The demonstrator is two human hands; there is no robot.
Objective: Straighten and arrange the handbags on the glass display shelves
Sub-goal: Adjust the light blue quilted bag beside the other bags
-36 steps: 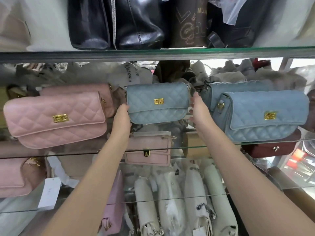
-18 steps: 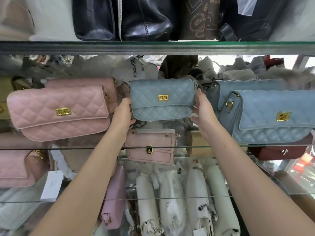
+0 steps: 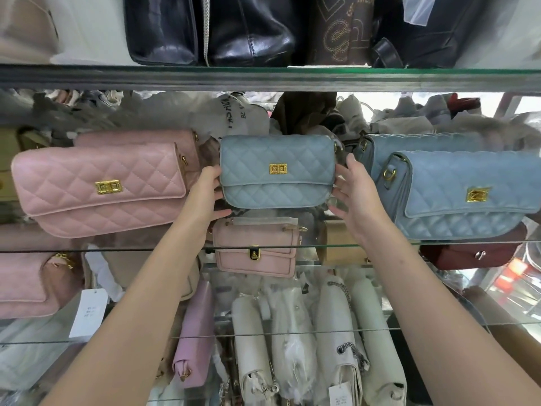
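A small grey-blue quilted handbag (image 3: 278, 171) with a gold clasp stands upright in the middle of the glass shelf (image 3: 380, 245). My left hand (image 3: 206, 194) presses its left end and my right hand (image 3: 352, 190) touches its right end, fingers spread. A pink quilted handbag (image 3: 99, 186) lies to the left with a second pink one behind it. Two light blue quilted handbags (image 3: 465, 194) stand to the right, one behind the other.
Black and brown bags (image 3: 248, 27) fill the upper shelf. Below are a small pink clasp bag (image 3: 256, 247), a dark red bag (image 3: 468, 254), wrapped cream bags (image 3: 336, 341) and a lilac bag (image 3: 194, 335). Wrapped stock crowds the back of the middle shelf.
The grey-blue bag sits squarer between my hands. My right hand has loosened from the bag's end, fingers more spread.
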